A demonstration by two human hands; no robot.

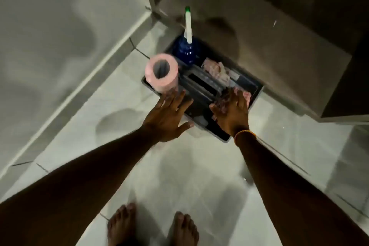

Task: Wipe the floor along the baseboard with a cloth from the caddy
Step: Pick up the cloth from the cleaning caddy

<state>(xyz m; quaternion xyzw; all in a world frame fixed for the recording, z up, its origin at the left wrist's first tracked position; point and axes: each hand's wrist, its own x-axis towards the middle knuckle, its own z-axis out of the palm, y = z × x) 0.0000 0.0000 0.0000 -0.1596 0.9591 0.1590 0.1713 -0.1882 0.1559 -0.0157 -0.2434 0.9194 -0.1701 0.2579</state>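
A dark grey caddy [257, 91] sits on the white tiled floor against a grey cabinet. In it stand a pink paper roll [162, 75] and a blue spray bottle [184, 48] with a white nozzle. Pinkish cloths lie inside: one at the back [215, 70], another at the right end [246, 97]. My left hand [169, 116] hovers flat, fingers spread, over the caddy's near left side, holding nothing. My right hand [232, 112], with an orange band at the wrist, reaches over the right end, fingertips at the pink cloth; a grip is not visible.
The baseboard [79, 90] runs diagonally along the white wall at left, meeting a door frame [151, 6] at the top. The grey cabinet [279, 56] overhangs at the right. My bare feet [151, 225] stand on the tiles at the bottom.
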